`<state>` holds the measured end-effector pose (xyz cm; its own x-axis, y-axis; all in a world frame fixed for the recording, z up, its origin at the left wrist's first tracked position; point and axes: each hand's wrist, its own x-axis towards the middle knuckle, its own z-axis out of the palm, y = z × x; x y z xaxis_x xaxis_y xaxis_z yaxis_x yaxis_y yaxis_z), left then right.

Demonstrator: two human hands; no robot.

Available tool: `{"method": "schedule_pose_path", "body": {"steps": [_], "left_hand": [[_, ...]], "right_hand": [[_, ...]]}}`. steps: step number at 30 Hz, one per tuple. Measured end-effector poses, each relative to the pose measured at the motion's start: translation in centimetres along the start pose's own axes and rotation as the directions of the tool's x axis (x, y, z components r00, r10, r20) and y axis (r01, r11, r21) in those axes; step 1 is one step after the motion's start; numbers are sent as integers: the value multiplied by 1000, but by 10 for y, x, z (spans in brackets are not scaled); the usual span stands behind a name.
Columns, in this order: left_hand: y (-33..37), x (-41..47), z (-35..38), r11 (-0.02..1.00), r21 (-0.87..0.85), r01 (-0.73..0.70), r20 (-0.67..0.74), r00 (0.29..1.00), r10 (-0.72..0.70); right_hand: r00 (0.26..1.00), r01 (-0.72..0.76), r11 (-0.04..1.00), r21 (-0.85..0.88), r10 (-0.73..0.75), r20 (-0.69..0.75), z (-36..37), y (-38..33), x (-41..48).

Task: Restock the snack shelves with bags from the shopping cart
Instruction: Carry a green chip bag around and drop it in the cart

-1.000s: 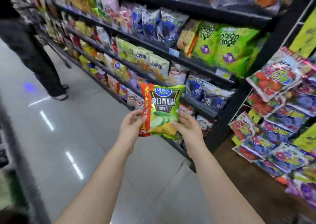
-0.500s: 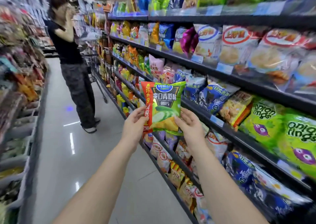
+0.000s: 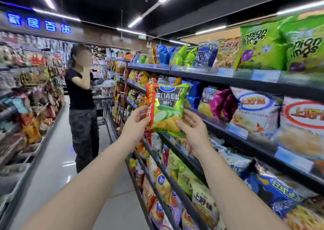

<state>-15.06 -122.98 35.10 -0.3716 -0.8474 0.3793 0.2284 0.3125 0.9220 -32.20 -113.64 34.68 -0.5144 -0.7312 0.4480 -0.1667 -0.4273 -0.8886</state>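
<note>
Left hand [image 3: 135, 124] pinches the red edge of the chip bag [image 3: 167, 108], right hand [image 3: 192, 131] grips its lower right corner. Bag held upright in mid-air, in front of the shelves [image 3: 219, 79] on the right. Another person [image 3: 80, 105] stands by a cart [image 3: 103, 109] down the aisle.

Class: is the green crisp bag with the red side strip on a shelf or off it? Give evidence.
Off it. The left hand and right hand grip the green crisp bag upright, in front of the black shelves.
</note>
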Motion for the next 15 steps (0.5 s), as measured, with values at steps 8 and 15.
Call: {"method": "schedule_pose_path", "body": {"steps": [8, 15], "left_hand": [[-6, 163, -47, 993, -14, -117, 93, 989, 118], [-10, 316, -73, 980, 8, -200, 198, 961, 194]], "right_hand": [[980, 169, 986, -11, -169, -102, 79, 17, 138], [951, 235, 959, -160, -261, -168, 124, 37, 261]]}}
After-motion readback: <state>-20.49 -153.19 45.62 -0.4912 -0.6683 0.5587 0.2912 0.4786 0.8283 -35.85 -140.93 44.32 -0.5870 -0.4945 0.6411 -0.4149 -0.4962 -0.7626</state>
